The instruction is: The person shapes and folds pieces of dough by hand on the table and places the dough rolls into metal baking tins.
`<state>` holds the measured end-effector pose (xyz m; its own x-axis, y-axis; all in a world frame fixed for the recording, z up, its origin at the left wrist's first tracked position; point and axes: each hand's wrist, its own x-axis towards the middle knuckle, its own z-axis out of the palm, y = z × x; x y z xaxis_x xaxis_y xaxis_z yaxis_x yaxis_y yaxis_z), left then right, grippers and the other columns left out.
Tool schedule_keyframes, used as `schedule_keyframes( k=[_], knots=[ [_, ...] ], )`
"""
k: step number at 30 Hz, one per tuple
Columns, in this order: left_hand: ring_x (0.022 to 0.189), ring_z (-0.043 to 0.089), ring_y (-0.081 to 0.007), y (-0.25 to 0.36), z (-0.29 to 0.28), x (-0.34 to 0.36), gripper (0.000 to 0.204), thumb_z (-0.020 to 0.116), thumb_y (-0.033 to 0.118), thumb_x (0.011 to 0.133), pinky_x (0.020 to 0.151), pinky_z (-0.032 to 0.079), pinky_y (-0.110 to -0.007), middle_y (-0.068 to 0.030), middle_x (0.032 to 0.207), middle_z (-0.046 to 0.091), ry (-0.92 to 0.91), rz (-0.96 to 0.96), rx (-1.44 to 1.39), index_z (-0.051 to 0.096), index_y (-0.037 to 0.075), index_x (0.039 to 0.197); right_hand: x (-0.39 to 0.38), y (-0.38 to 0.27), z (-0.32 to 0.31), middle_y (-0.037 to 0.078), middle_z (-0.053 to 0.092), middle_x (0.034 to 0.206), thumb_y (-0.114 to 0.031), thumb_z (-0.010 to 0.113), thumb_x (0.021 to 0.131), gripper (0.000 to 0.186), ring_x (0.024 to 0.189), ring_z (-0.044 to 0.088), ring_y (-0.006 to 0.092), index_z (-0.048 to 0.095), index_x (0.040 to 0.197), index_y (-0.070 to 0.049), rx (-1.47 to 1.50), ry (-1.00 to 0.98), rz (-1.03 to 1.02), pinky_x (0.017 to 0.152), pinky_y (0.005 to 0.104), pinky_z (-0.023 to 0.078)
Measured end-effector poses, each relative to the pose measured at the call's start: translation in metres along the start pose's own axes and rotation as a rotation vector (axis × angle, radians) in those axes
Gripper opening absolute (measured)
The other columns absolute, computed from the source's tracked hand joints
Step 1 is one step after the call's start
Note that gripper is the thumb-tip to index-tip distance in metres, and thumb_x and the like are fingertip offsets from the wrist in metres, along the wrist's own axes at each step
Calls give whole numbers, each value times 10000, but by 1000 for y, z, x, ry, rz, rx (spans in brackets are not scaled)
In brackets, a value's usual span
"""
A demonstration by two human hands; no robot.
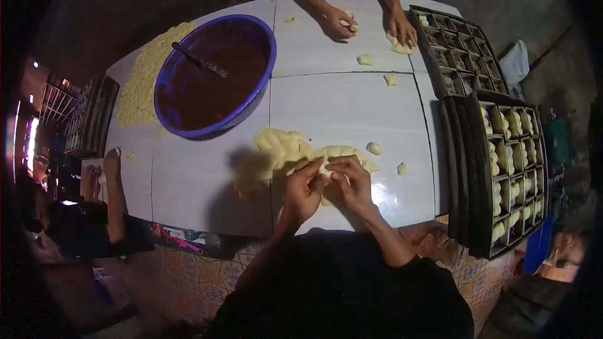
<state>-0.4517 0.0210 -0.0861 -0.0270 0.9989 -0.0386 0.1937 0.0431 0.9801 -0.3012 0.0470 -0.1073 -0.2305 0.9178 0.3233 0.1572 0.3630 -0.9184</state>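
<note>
Near the front of the white tiled table (188, 182), my left hand (304, 185) and my right hand (350, 182) meet with fingers pinched on a small piece of pale dough (324, 167). Beneath and around them lies a bumpy mass of dough (276, 147) in joined lumps, partly hidden by my hands. Two loose dough pieces sit just to its right, a rounded one (374, 147) and a smaller one (401, 169).
A blue basin (264, 75) holds brown liquid and a spoon. More dough (138, 88) covers the back left. Divided dark trays (499, 163) with dough line the right; stacked racks (85, 119) stand left. Co-workers' hands work dough at the back (402, 31) and left (111, 163).
</note>
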Motion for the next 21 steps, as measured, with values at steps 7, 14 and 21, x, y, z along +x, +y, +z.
schedule_keyframes(
  k=[7,14,21],
  knots=[
    [869,615,-134,23,28,-10,213,648,112,912,689,550,-255,-78,1010,576,-167,-153,25,607,-58,1033,-30,-19,-36,152,630,1057,-90,579,897,223,1015,611,259,653,1088,0,53,35,-15,881,344,475],
    [804,600,-115,-22,64,-10,144,672,25,866,649,520,-271,-88,985,610,-130,-35,8,579,-35,958,-50,4,-45,21,576,858,-132,602,929,304,741,522,80,598,1197,9,111,214,395,647,228,438],
    [1080,553,-192,-17,70,12,484,650,-116,774,943,452,-346,-100,1119,511,-154,152,-337,464,38,1193,-7,30,-95,82,633,951,-42,535,871,403,748,537,90,560,1272,-5,175,-340,431,644,243,464]
  ],
)
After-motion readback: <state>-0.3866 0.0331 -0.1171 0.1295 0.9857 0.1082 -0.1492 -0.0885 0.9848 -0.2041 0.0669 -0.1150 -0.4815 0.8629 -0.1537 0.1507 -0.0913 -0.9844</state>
